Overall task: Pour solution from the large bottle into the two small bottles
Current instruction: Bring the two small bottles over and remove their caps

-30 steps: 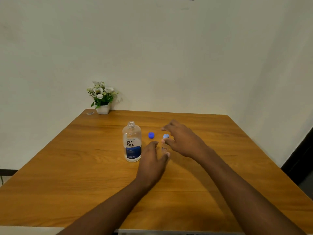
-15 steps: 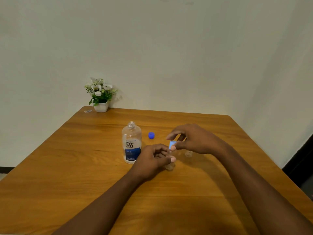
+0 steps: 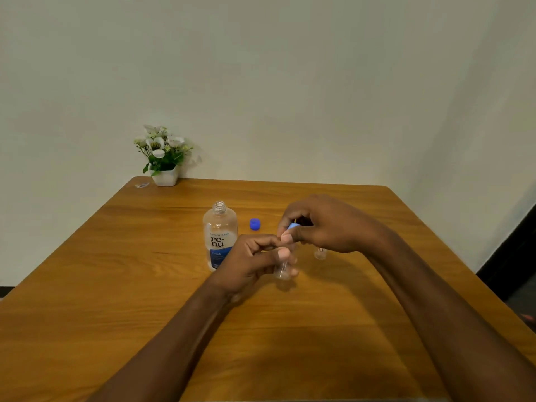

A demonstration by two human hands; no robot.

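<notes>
Clear large bottle [image 3: 219, 236] with blue-and-white label, dark blue cap [image 3: 255, 224], light blue cap [image 3: 292, 226], orange-brown wood-grain table [image 3: 116, 285], white flowers [image 3: 161, 146], white pot [image 3: 166, 177]

A wooden table [image 3: 87, 285] fills the lower view, set against a pale wall [image 3: 290, 82]. At its far left corner stands a small white pot [image 3: 166, 178] of white flowers [image 3: 158, 143] — just beside it lies a tiny clear scrap [image 3: 142, 185], perhaps plastic.
</notes>
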